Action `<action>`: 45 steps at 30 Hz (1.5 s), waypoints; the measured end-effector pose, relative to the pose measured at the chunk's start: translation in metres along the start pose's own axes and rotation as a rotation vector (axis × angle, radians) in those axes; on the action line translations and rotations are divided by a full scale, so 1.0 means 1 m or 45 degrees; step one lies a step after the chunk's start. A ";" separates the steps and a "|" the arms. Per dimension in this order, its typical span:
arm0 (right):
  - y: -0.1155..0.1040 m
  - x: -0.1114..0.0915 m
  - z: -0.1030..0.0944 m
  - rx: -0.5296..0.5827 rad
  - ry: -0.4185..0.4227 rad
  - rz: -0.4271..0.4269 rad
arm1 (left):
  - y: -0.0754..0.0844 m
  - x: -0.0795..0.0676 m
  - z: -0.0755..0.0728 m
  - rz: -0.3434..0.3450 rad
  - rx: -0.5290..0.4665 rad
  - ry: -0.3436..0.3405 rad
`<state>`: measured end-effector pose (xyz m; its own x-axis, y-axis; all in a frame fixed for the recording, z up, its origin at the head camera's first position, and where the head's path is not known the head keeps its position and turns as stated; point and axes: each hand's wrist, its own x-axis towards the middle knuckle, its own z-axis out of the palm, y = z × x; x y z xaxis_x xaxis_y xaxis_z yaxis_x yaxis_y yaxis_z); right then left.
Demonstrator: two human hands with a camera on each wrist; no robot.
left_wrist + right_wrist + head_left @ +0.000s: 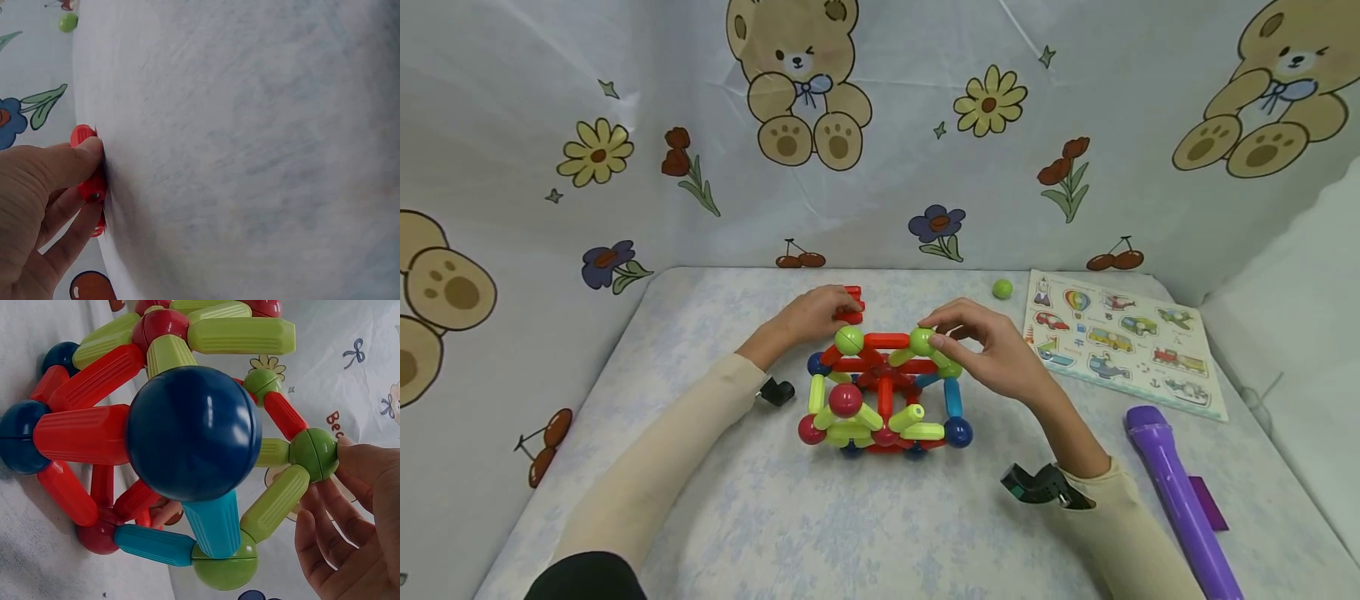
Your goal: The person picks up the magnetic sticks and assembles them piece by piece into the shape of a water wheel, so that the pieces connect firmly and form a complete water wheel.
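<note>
A frame of red, yellow-green and blue magnetic rods joined by coloured balls stands mid-table; its front shows a red rod (pixel 885 398). Behind it on the left, my left hand (pixel 811 314) is at several short red rods (pixel 853 317) by the table's back edge. The left wrist view has its thumb and fingers pinching one red rod (pixel 94 186). At the frame's top right corner, my right hand (pixel 996 354) pinches a green ball (pixel 922 341). In the right wrist view that green ball (pixel 314 454) joins red and yellow-green rods, and a big dark blue ball (pixel 194 433) fills the foreground.
One loose green ball (pixel 1002 289) lies near the back edge. To the right are a picture board (pixel 1120 342) with vehicle drawings, a purple microphone-shaped toy (pixel 1180 500) and a flat purple piece (pixel 1208 503). A bear-printed cloth (pixel 880 192) hangs behind the table.
</note>
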<state>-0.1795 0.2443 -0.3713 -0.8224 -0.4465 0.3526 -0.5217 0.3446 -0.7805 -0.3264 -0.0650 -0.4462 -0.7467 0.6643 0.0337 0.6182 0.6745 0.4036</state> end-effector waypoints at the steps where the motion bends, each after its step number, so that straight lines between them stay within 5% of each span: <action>1: 0.000 0.000 0.000 0.000 0.000 0.001 | 0.000 -0.001 0.000 -0.008 0.011 -0.006; 6: -0.001 0.001 0.001 -0.004 -0.006 0.007 | 0.001 -0.013 -0.005 -0.038 -0.050 0.030; 11: 0.000 0.001 0.001 -0.015 -0.009 0.014 | 0.017 -0.035 -0.028 0.027 -0.257 0.285; 17: 0.001 0.000 -0.002 -0.002 -0.014 0.005 | 0.073 -0.067 -0.069 0.289 -0.363 0.599; 22: 0.002 -0.001 -0.002 0.019 -0.019 -0.014 | 0.129 -0.092 -0.087 0.482 -0.416 0.690; 30: 0.002 0.000 -0.001 0.024 -0.015 -0.041 | 0.192 -0.112 -0.082 0.640 -0.408 0.559; 45: 0.017 0.000 -0.005 0.072 -0.035 -0.001 | 0.227 -0.101 -0.027 0.440 0.030 0.302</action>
<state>-0.1893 0.2540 -0.3818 -0.8150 -0.4697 0.3394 -0.5080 0.2972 -0.8085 -0.1174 0.0120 -0.3332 -0.5286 0.7619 0.3743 0.8456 0.4339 0.3110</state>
